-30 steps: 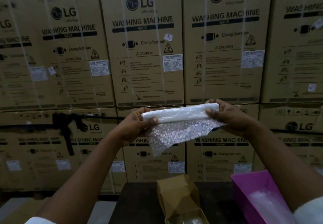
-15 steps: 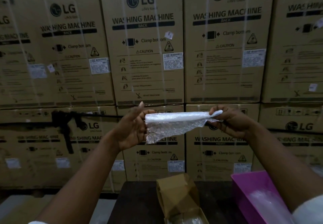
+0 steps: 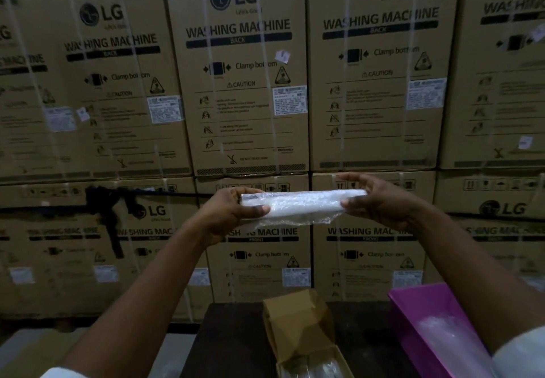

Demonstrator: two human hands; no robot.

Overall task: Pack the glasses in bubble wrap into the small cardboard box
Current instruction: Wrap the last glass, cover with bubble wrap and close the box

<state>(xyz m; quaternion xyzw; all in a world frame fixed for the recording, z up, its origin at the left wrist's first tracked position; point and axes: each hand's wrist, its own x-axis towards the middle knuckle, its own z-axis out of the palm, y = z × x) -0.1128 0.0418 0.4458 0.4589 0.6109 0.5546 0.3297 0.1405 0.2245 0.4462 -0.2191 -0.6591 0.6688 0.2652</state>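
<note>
Gripping bubble-wrapped roll (image 3: 300,205) at both ends, left hand (image 3: 233,212) and right hand (image 3: 380,200) fingers curling round it, chest-high. Wrapping looking finished; lowering into small cardboard box (image 3: 306,345) on tabletop (image 3: 233,345) remaining.

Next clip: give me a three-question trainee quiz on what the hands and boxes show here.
1. True or false: both hands grip the clear bubble-wrap roll by its ends.
2. Which container stands open nearest below the roll? A) magenta box B) small brown cardboard box C) metal bin
3. Fill in: the tall stacked cartons behind read "WASHING ____".

Key:
1. True: the left hand and right hand each hold one end.
2. B, the small brown cardboard box; the magenta box sits to its right.
3. MACHINE, on the stacked cartons.
</note>
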